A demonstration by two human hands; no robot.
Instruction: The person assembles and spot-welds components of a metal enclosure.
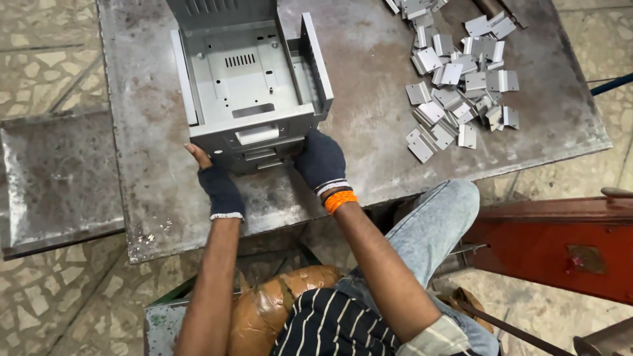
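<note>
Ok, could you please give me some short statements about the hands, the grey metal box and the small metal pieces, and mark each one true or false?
1. Both hands grip the near end of the grey metal box. True: left hand, right hand.
2. The hands are bare. False: both wear dark gloves.
3. The pile of small metal brackets lies on the person's right. True.
4. The box stands on the tiled floor. False: it rests on the metal table.
5. An orange band is on the left wrist. False: it is on the right wrist.
</note>
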